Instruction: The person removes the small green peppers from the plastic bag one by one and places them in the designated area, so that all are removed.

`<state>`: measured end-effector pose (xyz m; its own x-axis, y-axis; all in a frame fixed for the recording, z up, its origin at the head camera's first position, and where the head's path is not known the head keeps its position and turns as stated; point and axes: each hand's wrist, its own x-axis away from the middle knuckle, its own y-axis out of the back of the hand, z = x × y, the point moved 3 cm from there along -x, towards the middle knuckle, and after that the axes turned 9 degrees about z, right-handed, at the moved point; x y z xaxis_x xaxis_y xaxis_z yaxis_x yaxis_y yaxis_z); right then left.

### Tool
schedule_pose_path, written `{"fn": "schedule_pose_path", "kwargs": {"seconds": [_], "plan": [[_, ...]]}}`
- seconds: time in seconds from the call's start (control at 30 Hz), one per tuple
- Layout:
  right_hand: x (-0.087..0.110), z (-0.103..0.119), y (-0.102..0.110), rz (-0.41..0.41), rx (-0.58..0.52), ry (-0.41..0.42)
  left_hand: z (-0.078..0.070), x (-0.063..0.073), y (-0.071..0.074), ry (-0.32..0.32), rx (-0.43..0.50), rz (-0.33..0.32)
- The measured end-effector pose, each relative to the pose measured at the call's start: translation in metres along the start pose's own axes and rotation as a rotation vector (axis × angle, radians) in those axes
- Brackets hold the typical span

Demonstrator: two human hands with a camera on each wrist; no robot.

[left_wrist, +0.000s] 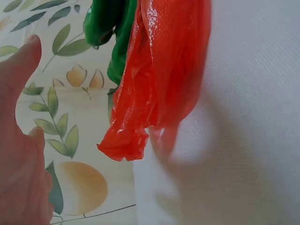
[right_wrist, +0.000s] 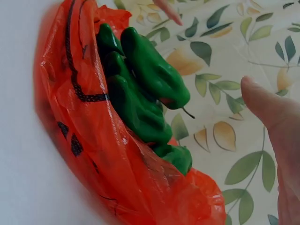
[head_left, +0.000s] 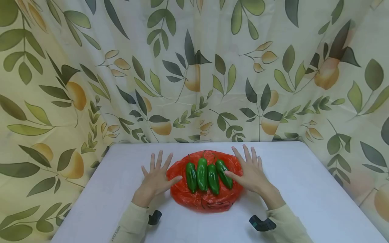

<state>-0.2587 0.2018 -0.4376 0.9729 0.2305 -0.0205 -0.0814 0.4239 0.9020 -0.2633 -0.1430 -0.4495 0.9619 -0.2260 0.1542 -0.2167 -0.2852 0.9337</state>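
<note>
Several glossy green peppers lie side by side on a crumpled red plastic bag in the middle of the table. My left hand, fingers spread, is at the bag's left side. On the right, my right hand is also spread, its thumb near the rightmost pepper. Neither hand holds anything; whether they touch the bag I cannot tell. The right wrist view shows peppers heaped against the bag, which has black print. In the left wrist view, the bag's loose corner hangs below the pepper ends.
The white table reaches out on both sides of the bag. A leaf-and-fruit patterned curtain stands behind the table and along its sides. Dark devices are worn at both wrists, by the beige sleeves.
</note>
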Motion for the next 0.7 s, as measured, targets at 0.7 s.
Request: {"fn": "schedule_pose_path", "kwargs": {"seconds": [0.7], "plan": [[-0.001,0.007,-0.019,0.071,-0.104,0.126,0.013,-0.006,-0.012,-0.115,0.311,0.187]]}}
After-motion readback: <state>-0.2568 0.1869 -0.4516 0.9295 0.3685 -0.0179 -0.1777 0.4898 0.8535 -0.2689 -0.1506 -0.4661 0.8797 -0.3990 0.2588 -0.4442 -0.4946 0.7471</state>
